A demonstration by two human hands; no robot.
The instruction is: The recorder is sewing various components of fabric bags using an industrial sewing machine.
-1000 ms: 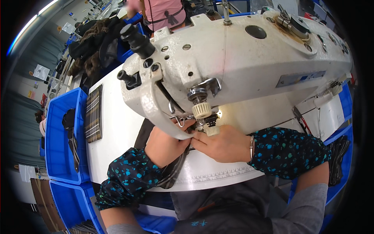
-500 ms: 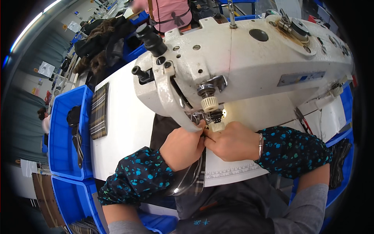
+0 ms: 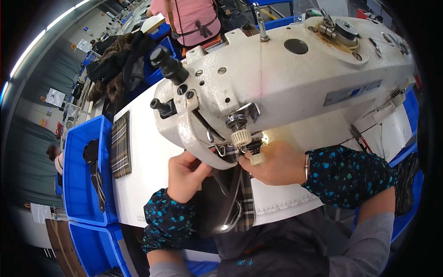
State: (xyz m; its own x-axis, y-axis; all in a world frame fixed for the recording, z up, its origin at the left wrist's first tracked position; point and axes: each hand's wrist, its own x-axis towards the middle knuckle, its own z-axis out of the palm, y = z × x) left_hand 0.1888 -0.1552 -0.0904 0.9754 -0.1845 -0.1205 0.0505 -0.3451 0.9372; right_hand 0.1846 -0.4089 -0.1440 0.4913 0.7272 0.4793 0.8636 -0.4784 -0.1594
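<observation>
The dark cloth [image 3: 208, 205], with its metal zipper [image 3: 233, 199] and plaid strip [image 3: 247, 203], runs toward me from between my hands. My left hand [image 3: 188, 175] is narrow at its left edge; my right hand [image 3: 276, 165] curls by its right side, grip unclear. Just beyond stands the sewing machine [image 3: 286, 87]; left of my hands, folded plaid fabric [image 3: 121, 147] lies on the surface [image 3: 150, 138].

A ruler scale [image 3: 287, 206] with fine dark marks runs along the counter [image 3: 272, 194] just below the right grip [image 3: 279, 165]; up and rightward from that grip, a rectangular label [image 3: 353, 92] with a blue patch sits on the sewing machine [image 3: 281, 85]; below both this and the left grip [image 3: 187, 175], blurred blue characters [image 3: 245, 261] mark the dark apron [image 3: 286, 244]
</observation>
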